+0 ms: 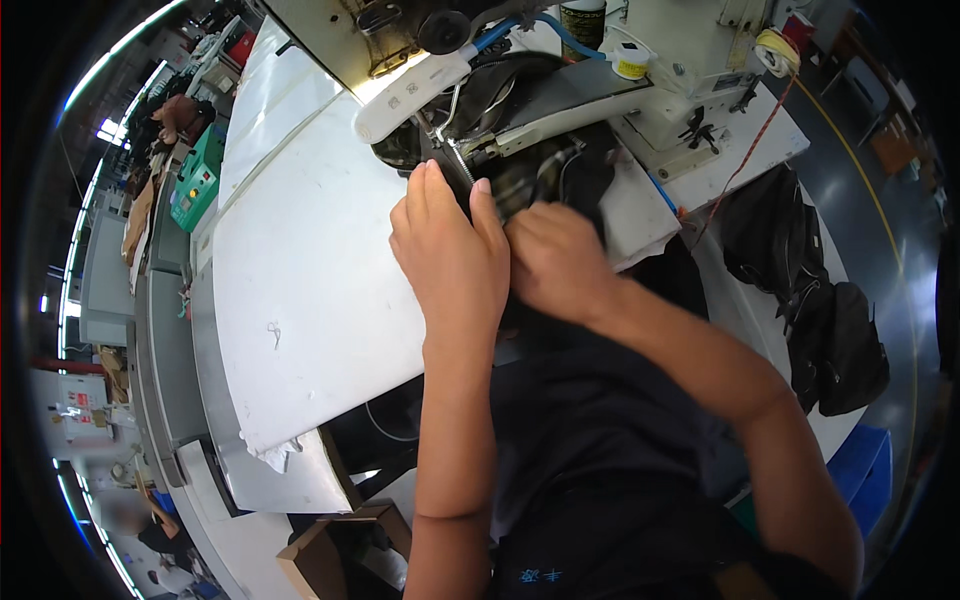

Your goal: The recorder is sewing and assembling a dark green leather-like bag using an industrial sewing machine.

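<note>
With twelve o'clock at the top, the cloth (585, 165), dark and partly camouflage-patterned, lies bunched around one o'clock, under and beside the sewing machine (575, 118). The left hand (450, 240), just above the centre toward twelve, is laid nearly flat, palm down, fingers long and close together, thumb set a little apart; its tips reach the cloth just below the machine's metal foot parts (448, 130), and it seems to press rather than grip. The right hand (558, 258), at two o'clock from the centre, is curled and blurred beside the left one; whether it pinches the cloth cannot be told. The plainest risk, in my judgement, is to the left fingertips: should they slide toward twelve while the machine runs, they could meet the moving parts. The folds toward one o'clock look loose, so a layer could tuck underneath and be caught along with the top one. If the two hands pull unevenly, the cloth might skew or pucker. Its weight could also drag it off line, since dark material hangs near the edge of the white table (310, 250). The red cord (738, 170), at two o'clock, might snag a swinging fold.
</note>
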{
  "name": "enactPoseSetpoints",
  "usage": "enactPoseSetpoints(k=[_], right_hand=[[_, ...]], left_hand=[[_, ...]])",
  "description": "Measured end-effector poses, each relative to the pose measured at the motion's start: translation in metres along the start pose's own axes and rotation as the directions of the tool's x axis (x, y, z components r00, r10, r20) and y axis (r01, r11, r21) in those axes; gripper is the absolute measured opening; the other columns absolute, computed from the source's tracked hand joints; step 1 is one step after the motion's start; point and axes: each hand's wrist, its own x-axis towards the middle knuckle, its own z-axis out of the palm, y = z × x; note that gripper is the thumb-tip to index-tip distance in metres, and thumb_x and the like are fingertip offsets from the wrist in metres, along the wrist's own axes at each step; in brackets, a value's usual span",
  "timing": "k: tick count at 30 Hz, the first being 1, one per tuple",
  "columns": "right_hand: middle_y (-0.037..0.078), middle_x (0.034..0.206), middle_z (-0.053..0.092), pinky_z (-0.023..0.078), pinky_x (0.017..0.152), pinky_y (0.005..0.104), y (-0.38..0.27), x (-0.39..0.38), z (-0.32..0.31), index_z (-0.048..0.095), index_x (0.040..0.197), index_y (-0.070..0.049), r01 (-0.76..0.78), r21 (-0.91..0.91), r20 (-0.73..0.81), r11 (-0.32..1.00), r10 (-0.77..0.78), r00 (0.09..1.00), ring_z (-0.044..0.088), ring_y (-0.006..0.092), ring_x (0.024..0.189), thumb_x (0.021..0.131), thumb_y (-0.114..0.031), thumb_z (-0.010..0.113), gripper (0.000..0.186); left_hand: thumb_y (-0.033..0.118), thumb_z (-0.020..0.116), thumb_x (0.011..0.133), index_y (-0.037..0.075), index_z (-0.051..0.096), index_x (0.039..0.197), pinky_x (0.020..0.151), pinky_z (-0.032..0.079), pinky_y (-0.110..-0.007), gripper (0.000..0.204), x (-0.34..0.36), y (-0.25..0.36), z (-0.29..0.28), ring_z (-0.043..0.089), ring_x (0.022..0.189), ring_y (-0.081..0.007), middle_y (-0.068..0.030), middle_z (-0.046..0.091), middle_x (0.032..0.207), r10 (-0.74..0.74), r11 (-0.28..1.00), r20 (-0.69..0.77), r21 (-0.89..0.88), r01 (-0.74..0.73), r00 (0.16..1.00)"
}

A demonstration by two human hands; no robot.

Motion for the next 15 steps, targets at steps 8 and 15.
enactPoseSetpoints(k=[8, 15], right_hand=[[0.023, 0.084, 0.070, 0.054, 0.074, 0.0468, -0.015, 0.022, -0.019, 0.070, 0.096, 0.000, -0.468, 0.548, 0.374, 0.694, 0.297, 0.879, 0.069, 0.0421, 0.081, 0.093, -0.011, 0.064, 0.013], [0.012, 0.128, 0.067, 0.045, 0.108, 0.0436, 0.045, 0.085, -0.056, 0.067, 0.124, -0.005, 0.239, -0.228, -0.198, 0.944, -0.286, 0.938, 0.062, 0.0302, 0.122, 0.091, -0.010, 0.068, 0.033]], left_hand=[[0.018, 0.061, 0.099, -0.005, 0.070, 0.115, 0.099, 0.044, -0.046, 0.029, 0.020, -0.008, -0.009, 0.065, 0.106, -0.0310, -0.0144, 0.072, 0.117, 0.094, 0.940, 0.138, 0.315, -0.133, 0.986], [0.017, 0.056, 0.104, -0.003, 0.066, 0.124, 0.101, 0.046, -0.044, 0.031, 0.017, -0.016, 0.010, 0.066, 0.110, -0.0346, -0.0199, 0.071, 0.117, -0.054, 0.994, -0.052, 0.088, 0.059, 0.997]])
